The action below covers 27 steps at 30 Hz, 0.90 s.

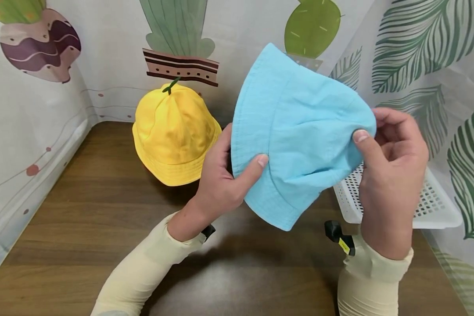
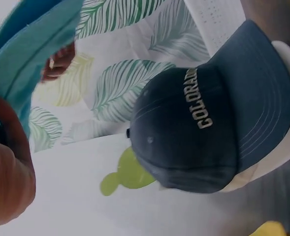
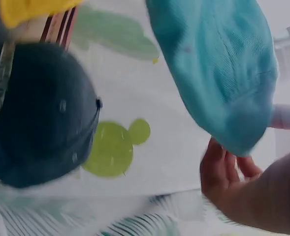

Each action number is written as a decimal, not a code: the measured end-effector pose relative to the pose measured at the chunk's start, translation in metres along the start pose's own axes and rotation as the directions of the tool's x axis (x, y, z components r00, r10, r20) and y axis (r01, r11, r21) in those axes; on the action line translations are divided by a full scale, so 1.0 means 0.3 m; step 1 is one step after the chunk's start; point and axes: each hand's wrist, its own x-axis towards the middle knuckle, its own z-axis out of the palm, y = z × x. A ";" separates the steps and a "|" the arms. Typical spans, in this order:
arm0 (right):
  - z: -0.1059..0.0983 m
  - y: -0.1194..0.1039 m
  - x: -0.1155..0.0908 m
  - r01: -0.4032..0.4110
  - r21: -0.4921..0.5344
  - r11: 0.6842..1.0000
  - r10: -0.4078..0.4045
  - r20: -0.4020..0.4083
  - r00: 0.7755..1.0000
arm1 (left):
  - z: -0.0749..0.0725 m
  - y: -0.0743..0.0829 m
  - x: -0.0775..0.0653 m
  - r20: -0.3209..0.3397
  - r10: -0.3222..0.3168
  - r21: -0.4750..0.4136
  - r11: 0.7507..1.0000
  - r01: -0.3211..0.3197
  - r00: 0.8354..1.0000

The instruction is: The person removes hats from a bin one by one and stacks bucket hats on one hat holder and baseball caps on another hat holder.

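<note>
A light blue bucket hat [image 1: 300, 127] is held up above the table, tilted on its side with its brim to the left. My left hand [image 1: 225, 175] grips the brim, thumb on the outside and fingers hidden behind the cloth. At the right, my right hand [image 1: 399, 162] pinches the top of the crown between thumb and fingers. In the right wrist view, that hand's fingers [image 3: 216, 169] lie against the hat's tip. A yellow bucket hat [image 1: 175, 131] with a green sprout on top stands behind my left hand.
A navy baseball cap [image 2: 194, 118] lettered "COLORADO" sits on a white support [image 2: 287, 142]; the blue hat hides it from the head view. Behind my right wrist, a white perforated basket [image 1: 438, 206] stands on the wooden table [image 1: 83, 245]. Patterned cloth [image 1: 110, 52] hangs around the back.
</note>
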 end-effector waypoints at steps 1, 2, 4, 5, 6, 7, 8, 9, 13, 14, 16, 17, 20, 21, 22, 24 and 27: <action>0.007 -0.004 -0.005 0.013 -0.038 0.999 -0.013 -0.016 1.000 | 0.001 0.006 -0.002 -0.015 0.015 0.035 0.999 -0.015 1.000; 0.015 -0.010 -0.012 0.025 -0.078 0.997 -0.028 -0.030 0.999 | 0.002 0.011 -0.004 -0.032 0.033 0.073 0.997 -0.031 0.999; 0.029 -0.023 -0.030 0.059 -0.135 0.989 -0.063 -0.028 0.998 | 0.008 0.023 -0.008 -0.062 0.073 0.162 0.985 -0.062 0.995; 0.035 -0.030 -0.040 0.079 -0.136 0.988 -0.080 -0.002 0.997 | 0.012 0.027 -0.010 -0.074 0.092 0.199 0.977 -0.076 0.993; 0.039 -0.036 -0.053 0.098 -0.128 0.987 -0.094 0.040 0.995 | 0.016 0.032 -0.014 -0.084 0.110 0.233 0.969 -0.088 0.990; 0.042 -0.041 -0.067 0.116 -0.109 0.987 -0.106 0.098 0.990 | 0.021 0.036 -0.017 -0.094 0.127 0.265 0.959 -0.098 0.987; 0.045 -0.045 -0.082 0.129 -0.084 0.988 -0.114 0.157 0.981 | 0.025 0.041 -0.019 -0.102 0.141 0.294 0.950 -0.106 0.985; 0.049 -0.047 -0.098 0.137 -0.055 0.989 -0.122 0.224 0.967 | 0.028 0.046 -0.023 -0.108 0.153 0.318 0.942 -0.112 0.982; 0.071 -0.041 -0.159 0.118 0.077 0.990 -0.140 0.453 0.881 | 0.041 0.076 -0.040 -0.128 0.184 0.370 0.920 -0.126 0.975; 0.078 -0.038 -0.171 0.115 0.096 0.989 -0.147 0.490 0.859 | 0.045 0.085 -0.044 -0.128 0.194 0.375 0.917 -0.133 0.973; 0.093 -0.033 -0.190 0.121 0.114 0.986 -0.164 0.560 0.812 | 0.051 0.104 -0.050 -0.124 0.222 0.390 0.907 -0.158 0.967; 0.100 -0.032 -0.197 0.121 0.116 0.986 -0.166 0.587 0.792 | 0.055 0.112 -0.051 -0.113 0.241 0.392 0.902 -0.180 0.964; 0.122 -0.032 -0.206 0.159 0.076 0.984 -0.170 0.643 0.746 | 0.064 0.128 -0.050 -0.062 0.303 0.380 0.888 -0.258 0.951; 0.127 -0.034 -0.207 0.169 0.059 0.984 -0.166 0.654 0.738 | 0.066 0.129 -0.049 -0.040 0.322 0.376 0.882 -0.284 0.946; 0.131 -0.035 -0.207 0.175 0.048 0.983 -0.162 0.661 0.733 | 0.066 0.130 -0.048 -0.013 0.335 0.365 0.879 -0.307 0.942; 0.137 -0.038 -0.207 0.186 0.030 0.982 -0.159 0.665 0.730 | 0.066 0.131 -0.048 0.036 0.345 0.350 0.875 -0.335 0.938; 0.135 -0.039 -0.206 0.185 0.012 0.983 -0.147 0.658 0.738 | 0.063 0.136 -0.048 0.102 0.330 0.355 0.869 -0.344 0.938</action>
